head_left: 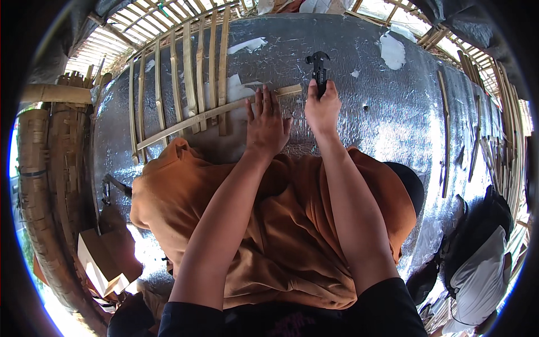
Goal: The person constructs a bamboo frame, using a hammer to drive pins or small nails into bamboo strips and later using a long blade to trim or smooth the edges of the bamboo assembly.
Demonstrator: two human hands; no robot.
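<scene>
Found the left hand [268, 128] laid palm down with fingers spread, over a long, flat bamboo crosspiece [196, 118]; grip released, hand resting rather than wrapping. Found the right hand [324, 112] clenched around the black handle of a claw hammer [319, 60], with head pointing away from the body, just beside the crosspiece's right end. Cannot tell whether in contact with the surface beneath.

Recorded under the crosspiece, crossed aslant near their lower ends: a row of bamboo slats [222, 84], straight, narrow, pale tan, knotted at the nodes, spaced with gaps and ending unevenly. Noted below all of these a silver foil sheet [387, 106], finely crinkled, glaring strongly toward the right, marked by ragged white patches [392, 51] with a matte look.

Observed across the legs a rust-brown fabric [179, 191], soft, dull, deeply folded, near the slats. Logged at far left: thick bamboo poles [35, 146], rounded and rough; below, an angular brown cardboard box [115, 247]. Logged at right, well apart from the right hand: thin, slightly crooked sticks [444, 135], lying lengthwise on the foil
</scene>
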